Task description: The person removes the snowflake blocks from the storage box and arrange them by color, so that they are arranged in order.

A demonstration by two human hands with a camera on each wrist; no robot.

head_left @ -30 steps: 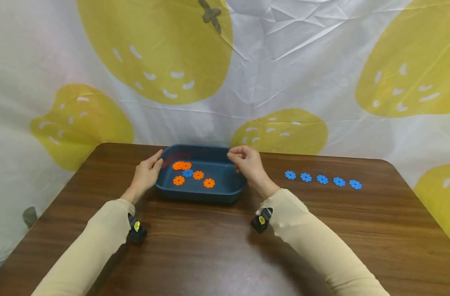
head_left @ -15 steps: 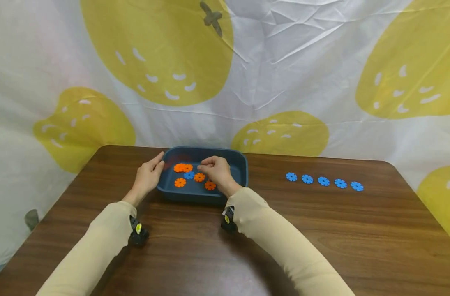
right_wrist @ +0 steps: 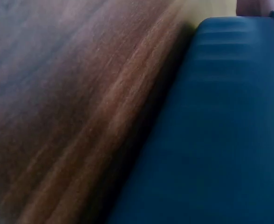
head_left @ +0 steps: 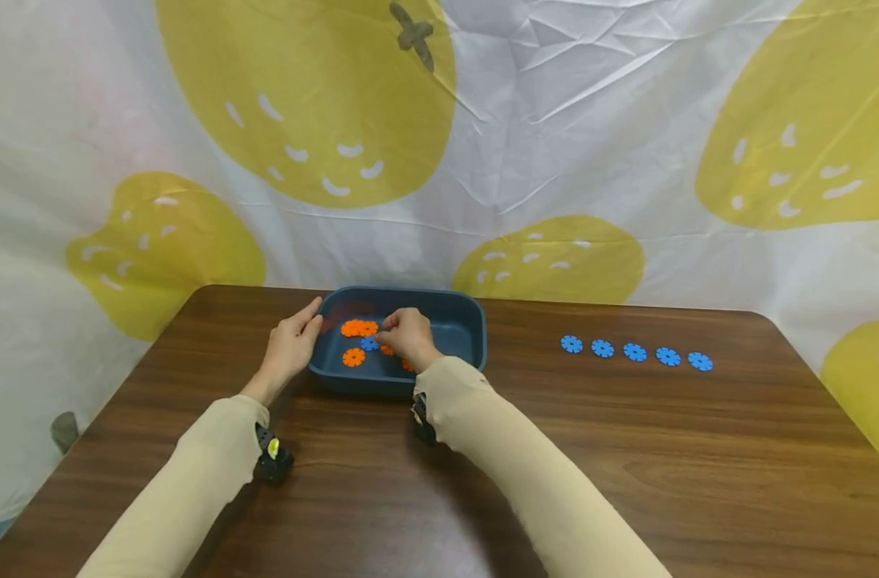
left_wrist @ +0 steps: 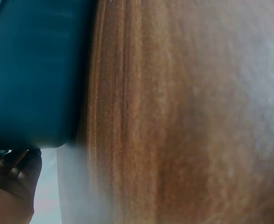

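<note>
Lemon-print cloth [head_left: 526,144] hangs behind a brown table [head_left: 352,498]. On the left, the left hand [head_left: 286,353] touches the end of a blue tray [head_left: 367,385], fingers fairly straight. Inside lie orange discs [head_left: 353,357] and one blue disc [head_left: 369,343]. Just above them is the right hand [head_left: 408,333], fingers bent, thumb and forefinger close together; whether they pinch anything, I cannot tell. Farther right, five blue discs [head_left: 635,352] form a row.
</note>
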